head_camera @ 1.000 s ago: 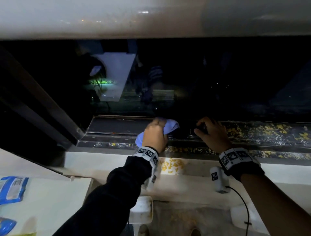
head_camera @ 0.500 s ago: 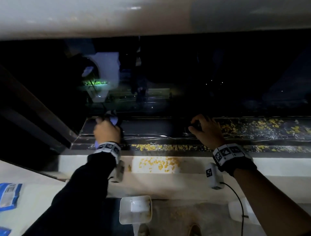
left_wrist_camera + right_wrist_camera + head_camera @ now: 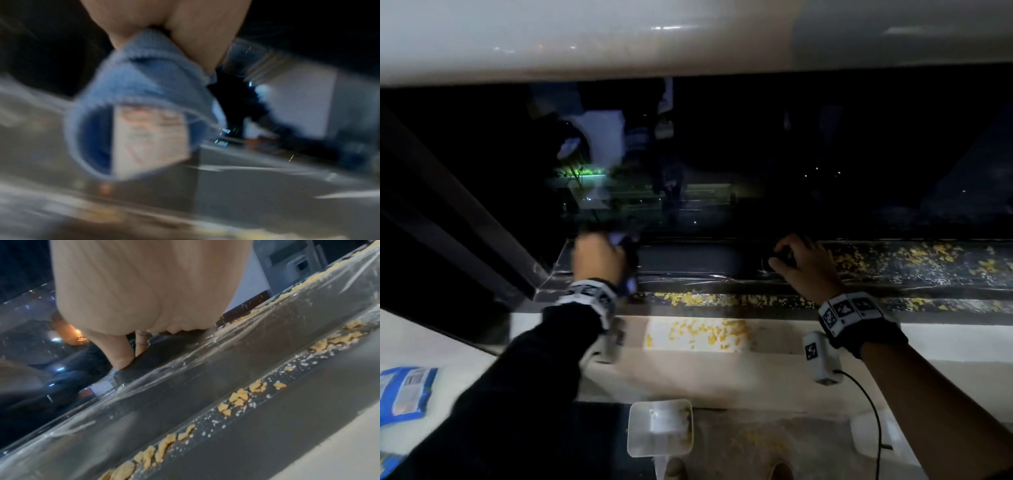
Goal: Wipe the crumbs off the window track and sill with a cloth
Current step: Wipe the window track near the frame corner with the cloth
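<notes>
Blue microfibre cloth (image 3: 144, 84), white care label unreadable: clutched in left hand (image 3: 597, 257). Right hand (image 3: 808, 265), three o'clock: fingers curled on black window track (image 3: 164, 350). Yellow crumbs (image 3: 705, 334).

A home window ledge at night (dark glass (image 3: 791, 164), crumb-strewn sliding track (image 3: 928, 270)).

No text can be read anywhere. The cloth's white tag (image 3: 151, 139) bears print, blurred beyond reading. The blue packet (image 3: 405, 392) carries a label too small to read.

Blurred and hidden
Left hand (image 3: 599, 260) and cloth (image 3: 144, 84) smear with motion; right fingertips (image 3: 121, 358) hide the dark object's top.
</notes>
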The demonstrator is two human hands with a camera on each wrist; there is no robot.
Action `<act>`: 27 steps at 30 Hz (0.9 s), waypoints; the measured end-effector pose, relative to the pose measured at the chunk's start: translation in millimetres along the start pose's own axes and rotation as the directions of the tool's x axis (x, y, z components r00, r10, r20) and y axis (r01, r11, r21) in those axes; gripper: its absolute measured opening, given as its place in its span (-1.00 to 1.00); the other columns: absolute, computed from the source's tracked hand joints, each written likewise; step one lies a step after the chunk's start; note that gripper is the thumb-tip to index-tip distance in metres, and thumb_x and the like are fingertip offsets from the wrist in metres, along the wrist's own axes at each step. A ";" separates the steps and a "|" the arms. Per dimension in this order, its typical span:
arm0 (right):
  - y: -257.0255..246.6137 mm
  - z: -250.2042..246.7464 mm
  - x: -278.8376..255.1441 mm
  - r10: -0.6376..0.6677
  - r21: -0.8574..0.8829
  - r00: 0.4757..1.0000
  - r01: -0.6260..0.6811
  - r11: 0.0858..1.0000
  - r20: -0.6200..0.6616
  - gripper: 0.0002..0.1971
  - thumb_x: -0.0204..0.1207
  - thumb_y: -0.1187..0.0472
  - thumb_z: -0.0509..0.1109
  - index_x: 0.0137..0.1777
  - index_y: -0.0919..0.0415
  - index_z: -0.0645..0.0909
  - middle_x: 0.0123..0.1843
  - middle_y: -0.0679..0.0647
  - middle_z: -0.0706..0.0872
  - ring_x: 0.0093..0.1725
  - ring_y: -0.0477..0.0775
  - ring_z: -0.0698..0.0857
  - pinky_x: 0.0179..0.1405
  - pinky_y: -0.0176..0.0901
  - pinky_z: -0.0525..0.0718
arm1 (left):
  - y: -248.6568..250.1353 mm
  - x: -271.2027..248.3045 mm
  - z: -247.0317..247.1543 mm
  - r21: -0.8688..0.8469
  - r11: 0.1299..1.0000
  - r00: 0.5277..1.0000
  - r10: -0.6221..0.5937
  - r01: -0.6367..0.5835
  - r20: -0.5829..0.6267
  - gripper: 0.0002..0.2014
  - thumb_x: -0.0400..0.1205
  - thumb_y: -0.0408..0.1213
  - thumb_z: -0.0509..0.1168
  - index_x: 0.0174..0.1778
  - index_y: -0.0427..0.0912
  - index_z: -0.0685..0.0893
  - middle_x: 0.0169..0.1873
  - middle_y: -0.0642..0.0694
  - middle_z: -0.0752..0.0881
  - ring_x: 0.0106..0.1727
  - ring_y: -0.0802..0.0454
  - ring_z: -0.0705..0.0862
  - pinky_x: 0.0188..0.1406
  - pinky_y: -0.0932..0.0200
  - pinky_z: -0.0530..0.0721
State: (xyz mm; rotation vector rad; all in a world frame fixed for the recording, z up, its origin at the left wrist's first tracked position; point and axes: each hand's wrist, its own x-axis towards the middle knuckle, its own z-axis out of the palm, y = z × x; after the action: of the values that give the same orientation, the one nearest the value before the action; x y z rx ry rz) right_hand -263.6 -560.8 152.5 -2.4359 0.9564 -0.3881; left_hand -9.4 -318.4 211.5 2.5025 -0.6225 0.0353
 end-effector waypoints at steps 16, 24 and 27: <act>-2.1 -2.8 -0.2 0.010 -0.032 1.000 -0.010 0.999 -0.001 -0.70 0.41 -0.13 0.34 0.07 -0.02 0.53 0.18 0.09 0.63 0.24 0.28 0.53 0.19 0.13 0.40 | 94.7 -68.7 86.4 -0.077 0.925 0.864 0.376 -0.372 0.336 -0.60 0.44 -0.37 0.24 0.23 -0.19 0.61 0.13 -0.24 0.66 0.05 -0.28 0.68 -0.06 -0.02 0.60; -4.9 -4.1 -0.8 0.024 -0.034 0.999 -0.023 0.999 0.044 -0.76 0.47 -0.12 0.37 0.07 -0.11 0.50 0.21 0.04 0.58 0.28 0.22 0.49 0.20 0.06 0.31 | -13.6 18.4 -6.9 0.156 0.985 0.997 -0.074 0.079 -0.035 -0.75 0.54 -0.33 0.36 -0.11 -0.53 0.67 -0.10 -0.53 0.70 -0.05 -0.44 0.71 -0.09 -0.19 0.66; -5.7 -4.6 -1.6 0.012 -0.049 1.000 -0.011 0.999 0.015 -0.75 0.47 -0.11 0.38 0.08 -0.07 0.51 0.17 0.05 0.60 0.24 0.22 0.52 0.18 0.06 0.33 | -25.3 9.5 0.9 0.144 0.979 0.989 -0.142 0.145 -0.034 -0.77 0.47 -0.37 0.40 -0.04 -0.45 0.70 -0.01 -0.52 0.63 -0.02 -0.49 0.67 -0.03 -0.21 0.65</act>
State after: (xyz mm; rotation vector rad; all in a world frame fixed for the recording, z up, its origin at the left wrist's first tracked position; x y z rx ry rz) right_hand -263.5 -557.7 159.2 -2.4725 0.9842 -0.3456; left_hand 10.1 -304.2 199.2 2.6784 -0.4423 0.0577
